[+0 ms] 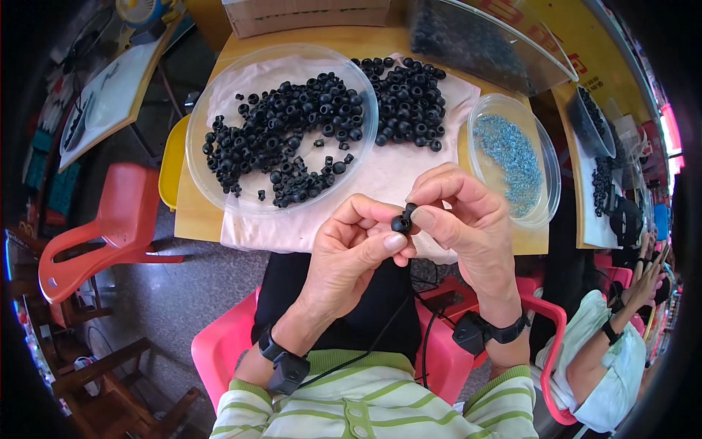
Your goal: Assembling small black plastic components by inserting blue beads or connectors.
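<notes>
Over the table's front edge, my two hands meet. My left hand (340, 252) pinches a small round black bead-like part (400, 223), its hole showing, between thumb and fingers. Against that part my right hand (468, 219) pinches a smaller black piece (411, 209) between thumb and forefinger; the fingertips partly cover it. Behind my left hand is a wide clear round tray (196, 157) with many round black parts (292, 121) and smaller black pieces (301, 184). More round black parts (411, 102) lie heaped on a pale pink cloth (457, 91) beside it.
Right of my hands stands a clear round tub (553, 175) of tiny bluish transparent pieces (508, 154). A clear bin (490, 44) and a cardboard box (307, 16) line the back. A red chair (124, 212) stands left; another person (596, 358) sits at right.
</notes>
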A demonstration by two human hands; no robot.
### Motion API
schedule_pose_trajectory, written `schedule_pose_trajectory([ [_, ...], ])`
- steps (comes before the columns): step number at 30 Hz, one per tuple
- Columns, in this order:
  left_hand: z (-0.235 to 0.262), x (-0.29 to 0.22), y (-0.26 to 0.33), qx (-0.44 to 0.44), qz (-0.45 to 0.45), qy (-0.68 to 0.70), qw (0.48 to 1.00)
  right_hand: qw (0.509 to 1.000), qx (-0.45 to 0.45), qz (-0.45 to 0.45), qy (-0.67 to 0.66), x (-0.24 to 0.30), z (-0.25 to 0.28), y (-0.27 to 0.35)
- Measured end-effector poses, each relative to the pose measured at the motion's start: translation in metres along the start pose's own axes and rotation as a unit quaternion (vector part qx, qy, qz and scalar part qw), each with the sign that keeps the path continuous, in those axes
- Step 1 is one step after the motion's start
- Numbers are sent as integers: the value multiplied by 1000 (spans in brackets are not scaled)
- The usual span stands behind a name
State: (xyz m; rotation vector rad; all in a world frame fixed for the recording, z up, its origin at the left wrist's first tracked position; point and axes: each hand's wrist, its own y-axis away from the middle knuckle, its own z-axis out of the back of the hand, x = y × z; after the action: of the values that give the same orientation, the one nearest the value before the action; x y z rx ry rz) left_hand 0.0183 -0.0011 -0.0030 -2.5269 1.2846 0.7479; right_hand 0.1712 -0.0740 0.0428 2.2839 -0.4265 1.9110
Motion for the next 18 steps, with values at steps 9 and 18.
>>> schedule_pose_trajectory([
  [9, -2, -1, -2, -8, 5, 8, 1000, 1000, -11, 4, -13, -1, -7, 5],
  [18, 0, -3, 1, -16, 54, 49, 997, 969, -37, 110, 218, 0, -10, 8],
])
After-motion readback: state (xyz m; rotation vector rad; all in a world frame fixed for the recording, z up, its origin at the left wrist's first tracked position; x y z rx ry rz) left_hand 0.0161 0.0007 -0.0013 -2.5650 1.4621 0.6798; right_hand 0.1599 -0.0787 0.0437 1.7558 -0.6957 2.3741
